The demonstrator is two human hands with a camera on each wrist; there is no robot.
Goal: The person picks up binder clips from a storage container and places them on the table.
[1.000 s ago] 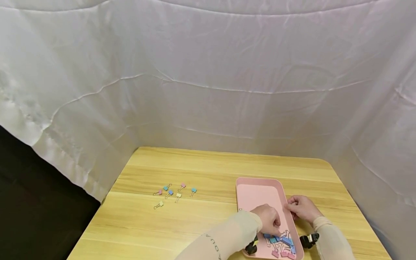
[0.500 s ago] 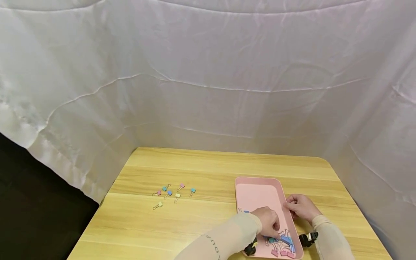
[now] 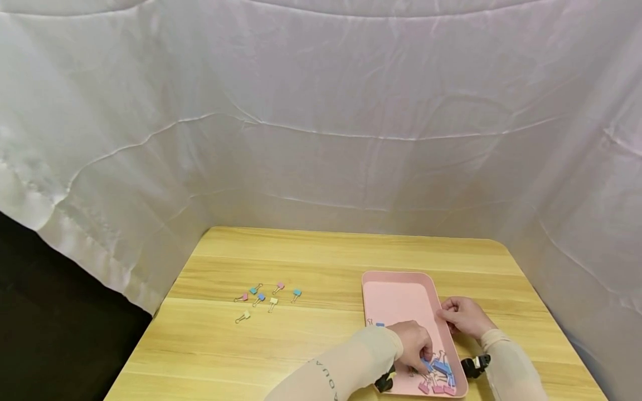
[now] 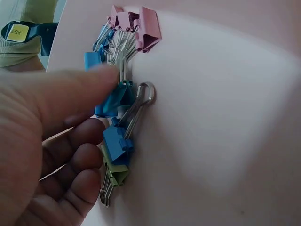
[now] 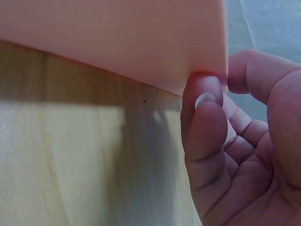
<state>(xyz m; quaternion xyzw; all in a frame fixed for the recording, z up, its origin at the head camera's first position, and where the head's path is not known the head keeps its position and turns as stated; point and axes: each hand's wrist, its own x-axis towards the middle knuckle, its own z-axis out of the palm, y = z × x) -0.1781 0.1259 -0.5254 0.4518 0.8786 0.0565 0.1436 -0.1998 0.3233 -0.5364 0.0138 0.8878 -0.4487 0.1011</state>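
Observation:
My left hand (image 3: 413, 342) reaches down into the pink tray (image 3: 396, 298), its fingers curled at the near end. In the left wrist view, thumb and index finger close on a teal binder clip (image 4: 123, 94), the thumb slightly blurred. Beside those fingers lie a blue binder clip (image 4: 116, 143) and a yellow-green binder clip (image 4: 115, 173). Several pink binder clips (image 4: 149, 29) sit farther along the pile. At the tray's right side, my right hand (image 3: 467, 317) pinches the wall between thumb and fingers.
Several loose binder clips lie apart on the wooden table (image 3: 321, 256) to the left, among them a yellow clip (image 3: 273, 301) and a teal clip (image 3: 297, 292). Another blue clip (image 3: 380, 324) is by the tray's left wall. White cloth (image 3: 351, 167) hangs around the table.
My left hand has shifted slightly downward among the clips in the tray, and blue clips by its fingertips have moved. The right hand keeps its hold on the tray's side.

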